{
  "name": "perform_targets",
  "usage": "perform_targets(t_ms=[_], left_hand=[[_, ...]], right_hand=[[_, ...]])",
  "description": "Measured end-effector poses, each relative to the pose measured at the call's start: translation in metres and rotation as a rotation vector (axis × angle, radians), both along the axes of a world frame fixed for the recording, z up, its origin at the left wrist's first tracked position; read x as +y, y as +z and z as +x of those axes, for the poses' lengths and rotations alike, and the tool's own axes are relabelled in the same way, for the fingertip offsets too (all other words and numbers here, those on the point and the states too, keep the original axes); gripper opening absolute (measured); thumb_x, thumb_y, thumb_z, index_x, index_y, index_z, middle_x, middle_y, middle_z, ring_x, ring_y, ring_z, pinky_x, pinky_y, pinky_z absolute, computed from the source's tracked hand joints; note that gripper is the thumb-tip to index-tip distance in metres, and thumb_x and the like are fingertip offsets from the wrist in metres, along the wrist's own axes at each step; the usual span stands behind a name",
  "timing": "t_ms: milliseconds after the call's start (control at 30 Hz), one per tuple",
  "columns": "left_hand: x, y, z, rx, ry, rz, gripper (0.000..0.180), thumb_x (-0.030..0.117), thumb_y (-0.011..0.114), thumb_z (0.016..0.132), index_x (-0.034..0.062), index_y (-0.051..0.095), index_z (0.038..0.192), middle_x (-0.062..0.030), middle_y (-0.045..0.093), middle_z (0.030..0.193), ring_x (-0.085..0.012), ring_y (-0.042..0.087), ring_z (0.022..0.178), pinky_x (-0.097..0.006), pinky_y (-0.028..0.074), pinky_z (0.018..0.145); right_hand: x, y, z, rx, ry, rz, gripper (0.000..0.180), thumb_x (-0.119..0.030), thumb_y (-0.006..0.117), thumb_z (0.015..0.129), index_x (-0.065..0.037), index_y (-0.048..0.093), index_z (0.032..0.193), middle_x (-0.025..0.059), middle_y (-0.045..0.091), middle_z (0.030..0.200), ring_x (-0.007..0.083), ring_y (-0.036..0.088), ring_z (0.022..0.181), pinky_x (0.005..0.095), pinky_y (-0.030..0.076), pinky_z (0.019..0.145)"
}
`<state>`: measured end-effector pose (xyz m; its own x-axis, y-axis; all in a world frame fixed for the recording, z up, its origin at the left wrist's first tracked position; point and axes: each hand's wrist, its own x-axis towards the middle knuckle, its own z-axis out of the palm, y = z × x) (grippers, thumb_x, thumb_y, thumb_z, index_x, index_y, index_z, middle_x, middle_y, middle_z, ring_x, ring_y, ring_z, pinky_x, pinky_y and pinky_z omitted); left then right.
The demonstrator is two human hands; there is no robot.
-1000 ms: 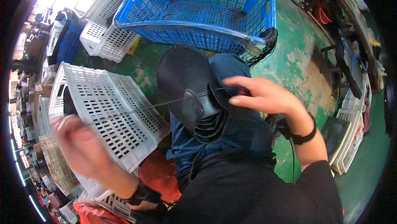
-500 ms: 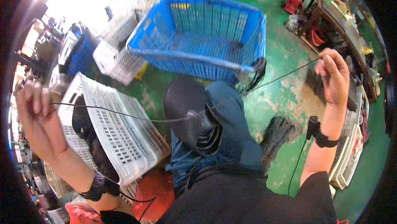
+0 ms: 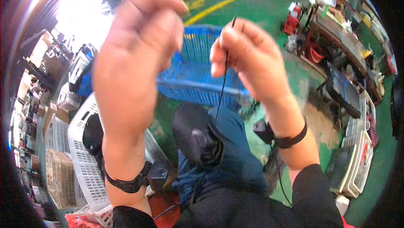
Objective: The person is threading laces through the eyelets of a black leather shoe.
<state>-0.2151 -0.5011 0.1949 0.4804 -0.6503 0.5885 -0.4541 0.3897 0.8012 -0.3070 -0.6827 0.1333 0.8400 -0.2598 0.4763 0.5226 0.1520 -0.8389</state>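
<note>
My right hand [image 3: 252,55] is raised in front of me, thumb and fingers pinching a thin black cord [image 3: 222,91]. A short tip of the cord sticks up above the thumb. Below the hand it runs down toward a rounded black piece [image 3: 189,129] on my lap, which has a ribbed, open end. To its left my left hand [image 3: 139,38] is raised at about the same height, fingers bent and blurred. Whether anything is between them cannot be made out. Behind both hands stands a blue plastic crate [image 3: 202,87], partly covered by them.
At my left is a white slatted basket [image 3: 86,156] with dark pieces inside. A wire cage [image 3: 61,177] stands beyond it. On the right are a cluttered workbench [image 3: 336,38], a red bucket [image 3: 315,53] and a white tray [image 3: 357,165]. The floor [image 3: 248,0] is green.
Both hands have come inward and up from wide apart, now close together before me. The cord was stretched out to both sides; now it hangs from my right hand.
</note>
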Motion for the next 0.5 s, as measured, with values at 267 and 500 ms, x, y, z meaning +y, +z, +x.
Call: perform_targets(t_ms=[267,500], left_hand=[[0.021,-0.204,-0.019,-0.769,0.130,0.950,0.037,0.031,0.081,0.076,0.0106,0.071,0.105,-0.0101,0.060,0.088,-0.0308,0.063,0.092,-0.044,0.045,0.081],[0.035,-0.210,-0.030,-0.794,0.159,0.952,0.032,0.027,0.078,0.078,0.0120,0.072,0.105,-0.0082,0.058,0.087,-0.0282,0.061,0.090,-0.042,0.042,0.076]], right_hand=[[-0.042,-0.016,-0.011,-0.250,0.145,0.189,0.025,-0.024,0.052,0.108,-0.005,0.063,0.097,0.0097,0.070,0.079,0.0158,0.067,0.058,0.0279,0.059,0.057],[-0.096,-0.037,-0.057,-0.209,0.130,0.432,0.019,-0.018,0.052,0.106,-0.003,0.058,0.096,0.0008,0.044,0.080,0.0109,0.040,0.070,0.0306,0.035,0.074]])
